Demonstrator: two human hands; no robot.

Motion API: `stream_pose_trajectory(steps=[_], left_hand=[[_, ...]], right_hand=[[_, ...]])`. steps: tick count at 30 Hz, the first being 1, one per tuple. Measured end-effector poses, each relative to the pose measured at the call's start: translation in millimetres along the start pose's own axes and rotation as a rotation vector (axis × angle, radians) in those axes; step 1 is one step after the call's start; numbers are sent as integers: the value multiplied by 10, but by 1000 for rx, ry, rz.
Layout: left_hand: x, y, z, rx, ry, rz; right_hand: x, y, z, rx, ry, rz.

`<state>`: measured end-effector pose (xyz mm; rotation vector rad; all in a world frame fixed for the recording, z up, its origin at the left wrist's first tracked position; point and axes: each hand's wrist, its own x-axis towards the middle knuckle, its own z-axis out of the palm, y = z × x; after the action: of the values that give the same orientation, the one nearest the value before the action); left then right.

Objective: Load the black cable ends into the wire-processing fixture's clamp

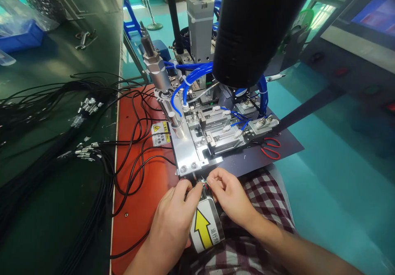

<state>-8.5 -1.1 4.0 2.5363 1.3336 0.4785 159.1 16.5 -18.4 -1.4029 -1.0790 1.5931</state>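
My left hand [179,209] and my right hand [230,194] meet at the front of a metal assembly machine [188,147]. Thumb and forefinger of each are pinched close to a tiny metal connector [204,181] with thin coloured wires, red among them. Which fingers bear its weight is hard to see, as the fingertips cover part of it. Just below lies a white plate with a yellow arrow [202,227], partly behind my left hand. Blue air tubes [197,75] and small cylinders sit on the machine beyond my hands.
Black cables with metal ends [89,151] spread over the dark green table [77,225] on the left and across the red board [138,176]. Red-handled pliers [271,148] lie right of the machine. A black tube [259,28] hangs overhead. A blue bin [23,36] and wrench [82,40] are at far left.
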Motion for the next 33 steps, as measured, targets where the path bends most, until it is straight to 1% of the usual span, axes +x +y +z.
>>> stream_pose_trajectory(steps=[3, 7, 11, 16, 20, 25, 26, 30, 31, 33], left_hand=[[-10, 1, -3, 7, -7, -3], [-26, 14, -10, 4, -45, -35], [-25, 10, 4, -16, -53, -38], [-26, -8, 26, -25, -59, -38], [-50, -10, 31, -15, -74, -39], [-62, -13, 32, -8, -74, -42], [-58, -13, 31, -9, -76, -42], [-41, -13, 28, -16, -59, -39], [-39, -13, 29, -17, -51, -41], [-40, -15, 32, -22, -36, -48]], right_hand=[[5, -11, -5, 15, -32, 27], [9, 39, -29, -5, -5, -5], [15, 51, -92, 17, -70, -1], [9, -46, -85, -71, -11, -56], [42, -13, -32, -27, 18, -40], [72, 70, -73, 31, -24, 38], [65, 63, -84, 18, -11, 25], [26, -40, -61, -59, 40, -108], [24, -64, -40, -58, 42, -125], [35, -83, 6, -15, 46, -112]])
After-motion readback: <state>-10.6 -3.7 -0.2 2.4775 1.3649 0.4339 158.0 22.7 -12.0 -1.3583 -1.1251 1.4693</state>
